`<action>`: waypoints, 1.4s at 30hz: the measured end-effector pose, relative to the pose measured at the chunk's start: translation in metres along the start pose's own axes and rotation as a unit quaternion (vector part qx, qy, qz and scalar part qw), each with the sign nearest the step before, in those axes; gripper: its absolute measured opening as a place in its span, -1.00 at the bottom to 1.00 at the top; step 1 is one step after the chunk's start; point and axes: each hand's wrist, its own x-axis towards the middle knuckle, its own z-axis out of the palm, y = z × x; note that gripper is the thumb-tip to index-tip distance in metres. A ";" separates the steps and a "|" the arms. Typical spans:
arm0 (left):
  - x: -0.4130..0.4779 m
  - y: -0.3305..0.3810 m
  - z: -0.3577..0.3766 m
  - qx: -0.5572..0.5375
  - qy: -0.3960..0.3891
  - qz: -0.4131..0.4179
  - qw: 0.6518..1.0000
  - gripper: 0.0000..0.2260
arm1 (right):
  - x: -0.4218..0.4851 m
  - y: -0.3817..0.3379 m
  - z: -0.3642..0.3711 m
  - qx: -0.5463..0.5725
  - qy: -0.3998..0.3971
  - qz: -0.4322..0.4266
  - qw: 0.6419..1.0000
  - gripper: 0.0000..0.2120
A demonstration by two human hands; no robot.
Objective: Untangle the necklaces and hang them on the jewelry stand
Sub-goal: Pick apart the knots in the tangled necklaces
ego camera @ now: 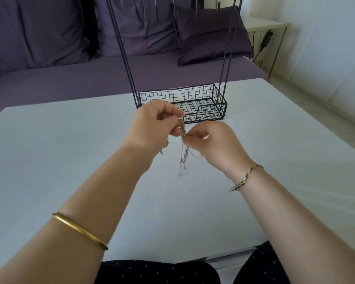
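Note:
A bunch of thin silver necklaces (183, 153) hangs tangled between my two hands above the white table (70, 150). My left hand (152, 128) pinches the top of the bunch, and my right hand (213, 144) pinches the chains just below it. Loose chain ends dangle down toward the tabletop. Behind my hands stands the black wire jewelry stand (203, 99), with a mesh basket base and tall thin uprights rising out of the top of the view. Its hooks show only partly at the top edge.
A purple sofa (70, 74) with cushions runs along the far side of the table. A small white side table (264, 25) with a cable stands at the back right. My lap in dark dotted fabric is at the bottom edge.

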 end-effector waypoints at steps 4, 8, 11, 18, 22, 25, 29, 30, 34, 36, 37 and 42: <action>0.001 -0.007 0.001 0.092 0.007 0.023 0.995 -0.82 | 0.001 -0.001 -0.006 -0.015 0.079 -0.035 0.996 -0.88; 0.002 -0.010 0.002 0.137 0.002 0.018 0.990 -0.82 | 0.001 -0.005 -0.007 0.103 0.109 -0.031 0.988 -0.88; 0.001 -0.010 0.004 0.156 -0.010 0.016 0.988 -0.85 | 0.001 -0.009 -0.007 0.210 0.102 0.005 0.972 -0.85; 0.001 -0.010 0.005 0.152 0.001 -0.003 0.988 -0.87 | 0.002 -0.010 -0.013 0.323 0.066 0.071 0.941 -0.89; 0.001 -0.010 0.004 0.093 0.012 -0.049 0.994 -0.83 | 0.003 -0.004 -0.014 0.202 0.112 0.039 0.972 -0.77; 0.001 -0.010 0.006 0.090 0.013 -0.060 0.994 -0.85 | 0.004 -0.002 -0.013 0.074 0.172 -0.024 0.982 -0.81; 0.001 -0.010 0.006 0.120 0.001 -0.046 0.992 -0.85 | 0.007 0.001 -0.014 0.102 0.180 -0.005 0.978 -0.85; 0.001 -0.010 0.006 0.121 -0.002 -0.046 0.992 -0.84 | 0.007 0.001 -0.014 0.102 0.168 0.007 0.981 -0.84; 0.001 -0.009 0.005 0.108 -0.003 -0.051 0.993 -0.86 | 0.005 0.000 -0.014 0.111 0.105 0.069 0.986 -0.80; 0.001 -0.009 0.005 0.104 -0.004 -0.048 0.993 -0.85 | 0.004 -0.001 -0.014 0.121 0.084 0.092 0.985 -0.77; 0.001 -0.009 0.005 0.103 -0.004 -0.045 0.994 -0.84 | 0.003 -0.002 -0.014 0.123 0.076 0.098 0.985 -0.76; 0.001 -0.006 0.002 0.065 -0.005 -0.059 0.996 -0.85 | 0.002 -0.006 -0.019 0.139 0.037 0.151 0.978 -0.77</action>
